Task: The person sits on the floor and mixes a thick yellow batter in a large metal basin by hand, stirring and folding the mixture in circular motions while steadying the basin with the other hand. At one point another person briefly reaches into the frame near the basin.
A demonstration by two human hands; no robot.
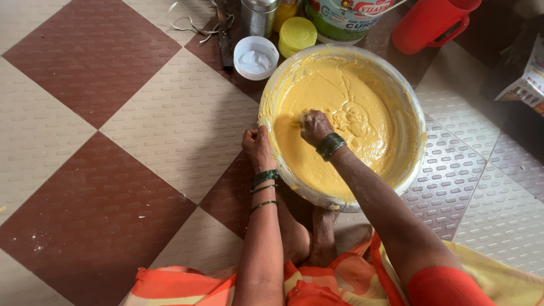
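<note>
A large metal bowl (416, 122) full of thick yellow batter (362, 96) stands on the tiled floor in front of me. My left hand (258, 144) grips the bowl's near left rim. Inside the bowl, my right hand (314, 127) is sunk into the batter with its fingers closed and coated in it. Green bangles ring both wrists.
Behind the bowl stand a white lid (256, 57), a yellow-capped jar (297, 34), a steel container (258, 16), a white tub (345, 20) and a red jug (433, 22). A knife (225, 39) lies at the back. My feet (309, 238) rest under the bowl's near edge.
</note>
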